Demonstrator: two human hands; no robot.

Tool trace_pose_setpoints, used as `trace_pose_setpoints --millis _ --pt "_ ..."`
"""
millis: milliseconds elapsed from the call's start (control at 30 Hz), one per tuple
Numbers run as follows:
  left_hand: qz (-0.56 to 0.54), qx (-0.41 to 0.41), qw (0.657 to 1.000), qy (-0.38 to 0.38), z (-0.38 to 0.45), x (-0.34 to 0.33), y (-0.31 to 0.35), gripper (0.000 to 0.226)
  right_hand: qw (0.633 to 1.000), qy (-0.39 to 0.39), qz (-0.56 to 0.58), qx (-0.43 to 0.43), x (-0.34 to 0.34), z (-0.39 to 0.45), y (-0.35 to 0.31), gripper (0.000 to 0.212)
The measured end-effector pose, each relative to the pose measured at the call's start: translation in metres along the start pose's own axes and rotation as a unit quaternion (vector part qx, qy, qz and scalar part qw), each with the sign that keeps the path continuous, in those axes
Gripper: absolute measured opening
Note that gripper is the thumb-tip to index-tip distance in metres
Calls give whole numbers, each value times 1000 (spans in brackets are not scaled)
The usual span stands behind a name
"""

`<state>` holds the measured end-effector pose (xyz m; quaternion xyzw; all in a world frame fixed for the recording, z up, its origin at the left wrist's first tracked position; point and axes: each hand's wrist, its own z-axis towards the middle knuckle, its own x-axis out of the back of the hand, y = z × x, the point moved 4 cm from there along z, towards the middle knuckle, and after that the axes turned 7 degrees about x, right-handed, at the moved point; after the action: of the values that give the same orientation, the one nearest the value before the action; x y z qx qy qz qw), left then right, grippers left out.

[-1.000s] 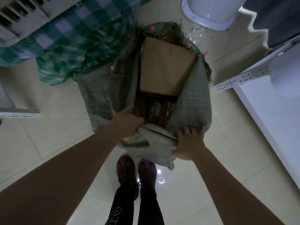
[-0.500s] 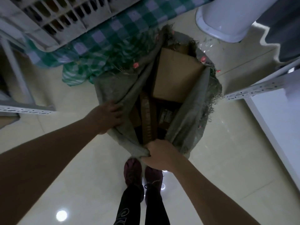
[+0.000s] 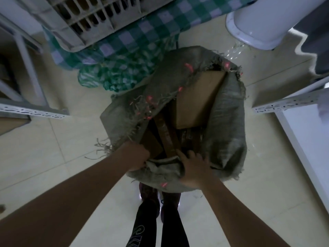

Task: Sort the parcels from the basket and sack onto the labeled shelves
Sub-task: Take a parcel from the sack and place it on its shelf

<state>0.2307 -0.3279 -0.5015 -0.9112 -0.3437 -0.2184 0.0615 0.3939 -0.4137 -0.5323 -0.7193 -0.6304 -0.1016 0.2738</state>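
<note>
Tiled floor (image 3: 53, 157); checkered cloth (image 3: 124, 56), crate (image 3: 85, 20) behind sack (image 3: 229, 122).

Sack (image 3: 229, 122) was coarse woven fabric, matt grey-green, edges frayed w/ pink threads. Box (image 3: 197, 100) inside looked like plain brown cardboard, matt, smooth. Floor (image 3: 53, 148) was pale tile, glossy, reflective. Cloth (image 3: 135, 56) was soft checked green/white fabric. Crate (image 3: 92, 20) on it looked like slatted plastic, dull. Shelf rails (image 3: 284, 104) were perforated white-painted metal.
</note>
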Motion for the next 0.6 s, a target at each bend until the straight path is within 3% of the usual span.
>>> trace_pose_setpoints --millis 67,100,200,267,333,400,500,533,600 --pt "-52 -25 998 23 0 7 6 33 993 6 72 91 0 11 -22 112" --pt "-75 -35 996 18 1 10 9 32 986 31 107 124 1 15 -31 109" --pt "-128 -31 990 -50 3 9 5 25 952 108 255 132 4 15 -47 66" --pt "-133 4 981 -139 6 1 -9 30 940 68 322 88 -5 10 -49 41" --pt "-133 30 973 -184 13 -2 -21 42 945 5 321 68 -16 4 -48 25" --pt "-202 35 970 -126 24 7 -20 41 951 -6 304 50 -20 -2 -45 27" --pt "-249 144 951 112 38 25 -19 44 959 25 278 57 -16 -8 -38 33" --pt "-245 184 942 141 40 28 -21 53 964 27 254 76 -14 -11 -39 35" --pt "-332 227 909 106 53 20 -28 83 969 14 212 123 -8 -14 -40 38"
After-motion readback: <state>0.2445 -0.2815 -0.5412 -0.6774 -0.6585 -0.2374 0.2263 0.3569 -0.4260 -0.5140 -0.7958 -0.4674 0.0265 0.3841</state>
